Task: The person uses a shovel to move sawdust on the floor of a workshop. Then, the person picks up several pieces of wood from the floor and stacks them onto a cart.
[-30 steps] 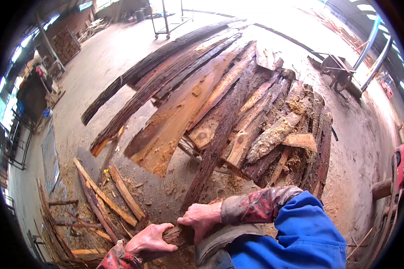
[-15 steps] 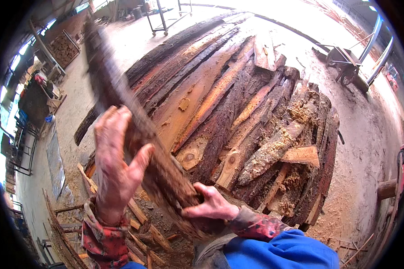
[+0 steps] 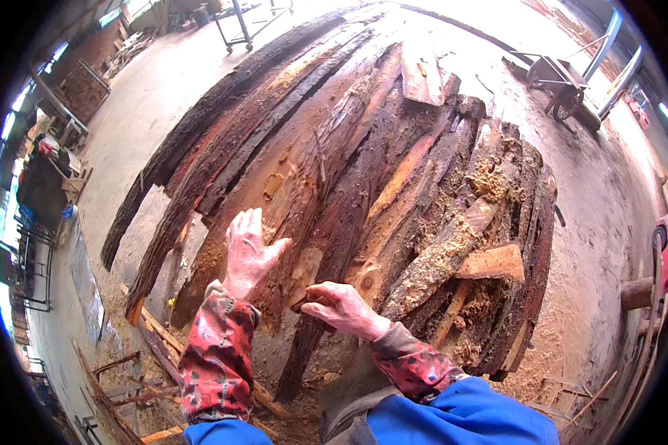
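A long bark-covered slab (image 3: 315, 159) lies lengthwise on a pile of rough wood slabs (image 3: 237, 182). Above its near part is my left hand (image 3: 251, 256), open with fingers stretched and thumb apart; whether it touches the wood I cannot tell. To its right, my right hand (image 3: 343, 308) is closed, fingers curled with their tips pointing left. Something small and dark shows at those fingertips, perhaps bark or a slab's edge, too small to name. Patterned red cuffs cover both wrists.
Sawdust and a loose wood wedge (image 3: 491, 262) lie on the pile's right side. A wheeled cart (image 3: 560, 85) stands far right, a metal frame on casters (image 3: 234, 30) far left. Thin wood strips (image 3: 163, 334) litter the floor at lower left.
The bark-covered slab, held tilted up between both hands before, now lies down on the pile. My left hand has come off it and moved right; my right hand stays near the pile's near end.
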### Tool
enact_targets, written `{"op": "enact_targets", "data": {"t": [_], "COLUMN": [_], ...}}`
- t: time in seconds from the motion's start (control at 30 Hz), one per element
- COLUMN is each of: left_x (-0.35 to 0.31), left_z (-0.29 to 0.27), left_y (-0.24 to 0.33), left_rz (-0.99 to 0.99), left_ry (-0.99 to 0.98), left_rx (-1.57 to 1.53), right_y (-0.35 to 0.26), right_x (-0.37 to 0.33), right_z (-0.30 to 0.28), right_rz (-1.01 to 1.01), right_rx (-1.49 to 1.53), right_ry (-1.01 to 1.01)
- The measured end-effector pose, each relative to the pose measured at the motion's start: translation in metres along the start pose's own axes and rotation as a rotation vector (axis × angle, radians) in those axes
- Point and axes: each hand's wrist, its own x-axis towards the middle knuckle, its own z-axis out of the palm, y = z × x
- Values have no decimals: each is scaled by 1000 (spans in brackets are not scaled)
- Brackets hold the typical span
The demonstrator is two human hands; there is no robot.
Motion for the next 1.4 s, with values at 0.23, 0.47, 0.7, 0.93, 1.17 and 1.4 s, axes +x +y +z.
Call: {"op": "enact_targets", "data": {"t": [0.23, 0.47, 0.7, 0.93, 1.17, 1.4], "left_x": [51, 88, 93, 98, 105, 104], "left_z": [49, 94, 92, 79, 80, 78], "left_y": [19, 20, 26, 27, 33, 31], "left_rz": [-26, 58, 93, 37, 51, 23], "left_ry": [-13, 22, -3, -95, -92, -91], "left_rx": [63, 41, 15, 91, 70, 77], "right_y": [-2, 91, 157, 150, 160, 127], "right_x": [46, 153, 250, 318, 340, 336], "right_z": [-102, -301, -452, -453, -469, -426], "right_rz": [-197, -11, 195, 207, 242, 67], "right_rx": [-137, -293, -597, -323, -159, 689], "right_ry": [160, 588, 920, 804, 1224, 926]}}
